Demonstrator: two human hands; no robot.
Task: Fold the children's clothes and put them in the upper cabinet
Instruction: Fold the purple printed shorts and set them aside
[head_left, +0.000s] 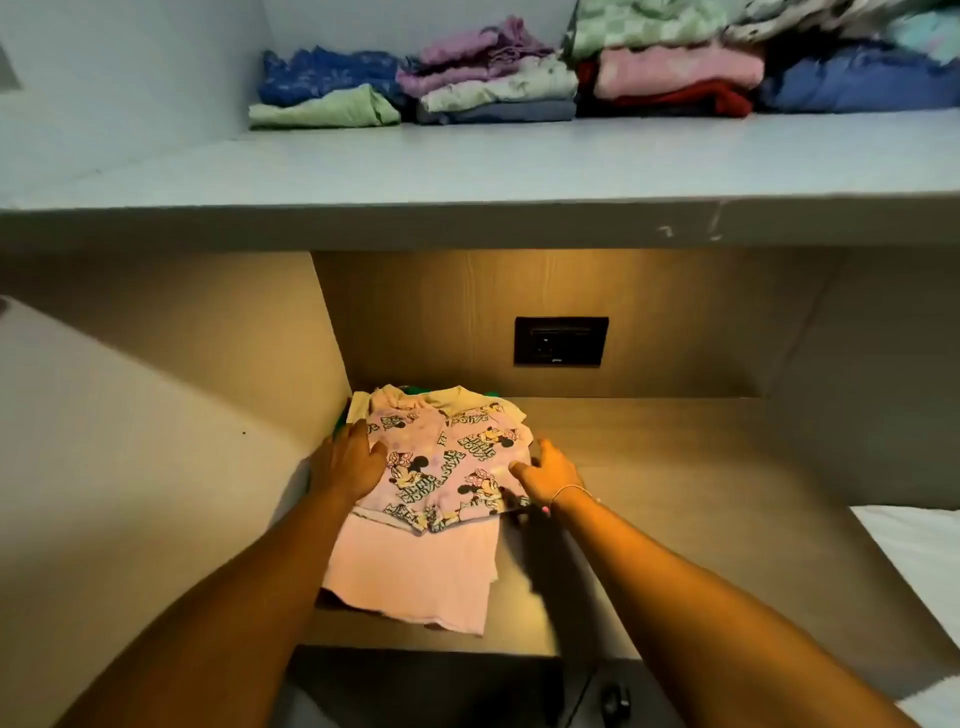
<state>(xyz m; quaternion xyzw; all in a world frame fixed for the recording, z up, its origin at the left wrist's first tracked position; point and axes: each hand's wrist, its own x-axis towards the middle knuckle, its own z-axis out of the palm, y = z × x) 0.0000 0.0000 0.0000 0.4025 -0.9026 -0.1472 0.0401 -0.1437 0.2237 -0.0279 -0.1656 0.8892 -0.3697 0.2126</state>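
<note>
A pink children's top with a cartoon mouse print (441, 467) lies folded on a small pile on the lit wooden counter (675, 467). Under it a plain pink garment (415, 566) sticks out toward me, and a bit of green cloth shows at the pile's back. My left hand (350, 460) rests flat on the printed top's left edge. My right hand (548, 473) touches its right edge, fingers spread. Above, the upper cabinet shelf (467, 166) holds several stacks of folded clothes (498, 83).
A black wall socket (561, 341) sits on the back panel over the counter. A side wall closes the niche on the left. White bedding (914, 551) lies at the lower right. A dark object and a cable (615, 701) sit below the counter's front edge.
</note>
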